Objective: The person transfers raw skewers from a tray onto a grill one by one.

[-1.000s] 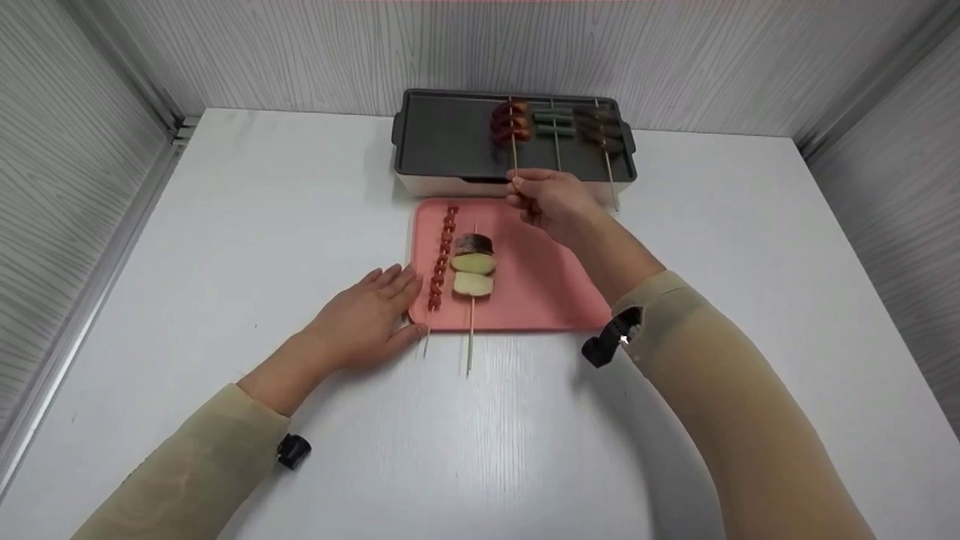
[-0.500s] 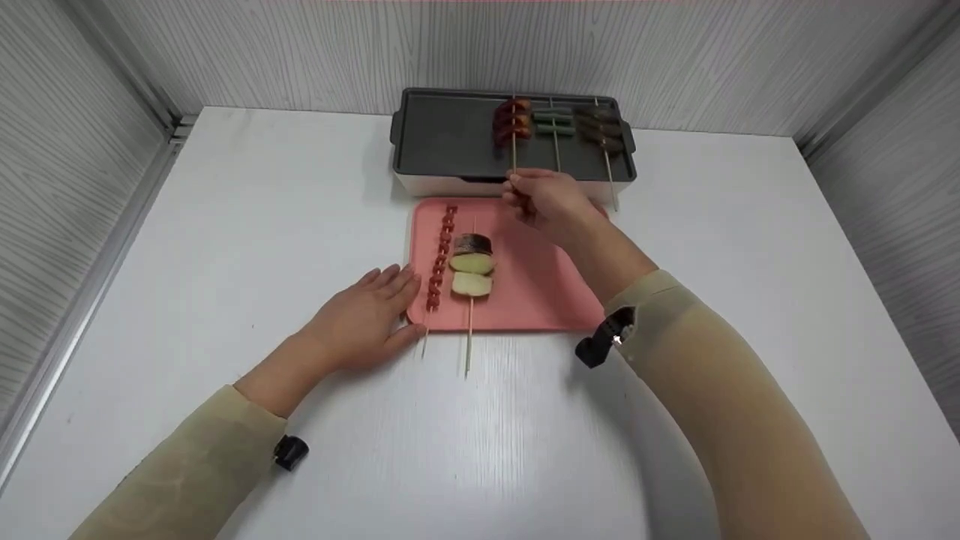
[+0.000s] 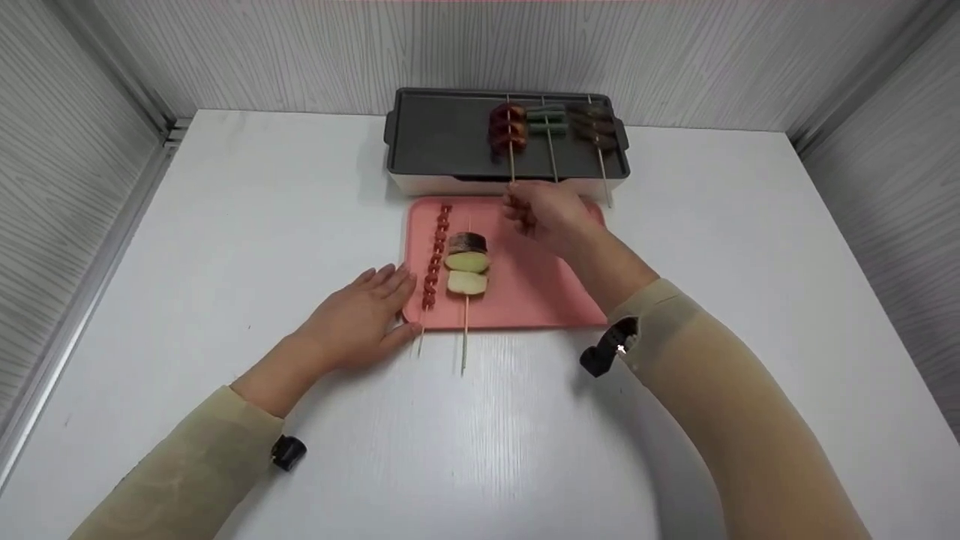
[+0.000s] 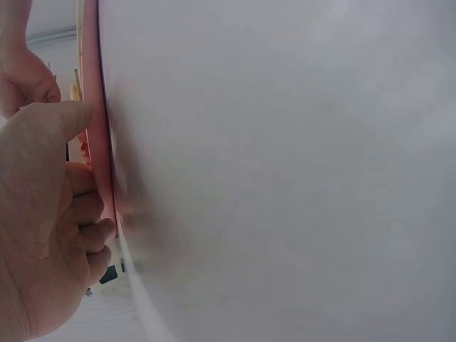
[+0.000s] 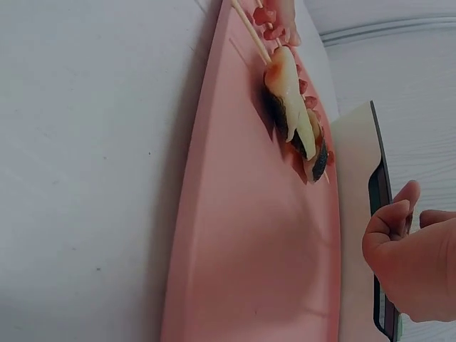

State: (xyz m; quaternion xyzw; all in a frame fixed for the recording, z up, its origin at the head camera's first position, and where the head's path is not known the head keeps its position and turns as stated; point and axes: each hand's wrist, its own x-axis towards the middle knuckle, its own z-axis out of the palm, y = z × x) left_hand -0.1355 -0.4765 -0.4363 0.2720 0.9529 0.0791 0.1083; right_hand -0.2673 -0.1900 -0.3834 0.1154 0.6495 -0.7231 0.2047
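Observation:
My right hand (image 3: 546, 214) pinches the lower stick of a skewer with glossy red pieces (image 3: 508, 129), at the front edge of the grill (image 3: 442, 135). The pieces lie over the dark plate; the right wrist view shows thumb and fingertips together, the stick hidden. Left of it, my left hand (image 3: 358, 319) rests with straight fingers against the left edge of the pink tray (image 3: 547, 292). On the tray, beside those fingers, lies a thin skewer of small red pieces (image 3: 435, 259). Next to it is a skewer with two pale slices and a dark-skinned piece (image 3: 466, 264).
On the grill's right part lie a skewer of green stalks (image 3: 547, 120) and a skewer of brown pieces (image 3: 592, 129), its stick overhanging the front. The white table (image 3: 375, 450) is bounded by grey wood-grain panels (image 3: 480, 49) at the back and sides.
My right hand has lowered slightly toward me, bringing the stick of the red-glazed skewer down at the grill's front edge. My left hand stays at the tray. The head view has shifted slightly.

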